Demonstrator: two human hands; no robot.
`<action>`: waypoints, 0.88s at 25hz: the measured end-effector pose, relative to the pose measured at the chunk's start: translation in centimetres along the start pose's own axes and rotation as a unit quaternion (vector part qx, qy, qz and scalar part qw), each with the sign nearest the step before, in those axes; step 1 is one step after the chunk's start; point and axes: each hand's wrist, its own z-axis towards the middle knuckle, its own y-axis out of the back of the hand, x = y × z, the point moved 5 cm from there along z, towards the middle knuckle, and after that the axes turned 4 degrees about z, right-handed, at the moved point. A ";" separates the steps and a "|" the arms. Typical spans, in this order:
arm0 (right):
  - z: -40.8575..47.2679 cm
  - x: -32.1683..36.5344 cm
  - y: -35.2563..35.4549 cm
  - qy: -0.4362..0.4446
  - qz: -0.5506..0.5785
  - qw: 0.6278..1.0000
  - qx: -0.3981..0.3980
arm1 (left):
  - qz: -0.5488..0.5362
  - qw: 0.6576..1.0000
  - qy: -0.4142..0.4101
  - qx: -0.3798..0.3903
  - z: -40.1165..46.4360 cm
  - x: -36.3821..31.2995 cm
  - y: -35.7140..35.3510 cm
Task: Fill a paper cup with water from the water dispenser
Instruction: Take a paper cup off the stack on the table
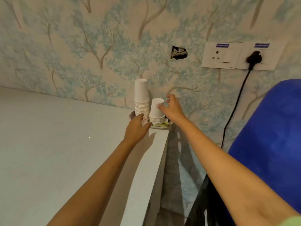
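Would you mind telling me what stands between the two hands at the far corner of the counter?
In the head view, the shorter cup stack stands between the left hand and right hand.

Two stacks of upturned white paper cups, a taller stack (141,98) and a shorter stack (156,111), were seen on a patterned plate (160,126) at the far corner of a white counter (65,144). The right hand (171,107) was spread open around the shorter stack's top cup, one fingertip touching it. The left hand (136,128) was held open at the stacks' base. A blue water bottle (273,136) was seen at right.
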 end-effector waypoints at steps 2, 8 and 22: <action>1.6 -0.7 -1.0 -0.016 0.014 1.000 0.013 | -0.054 0.998 0.007 -0.005 1.7 -0.1 -1.3; 4.2 -3.1 -3.2 -0.026 0.065 0.997 0.020 | -0.098 0.994 -0.018 -0.036 4.9 -0.7 -5.0; 5.8 -0.7 -0.1 -0.005 0.199 0.977 -0.073 | -0.095 0.994 0.022 -0.054 5.7 1.2 -7.2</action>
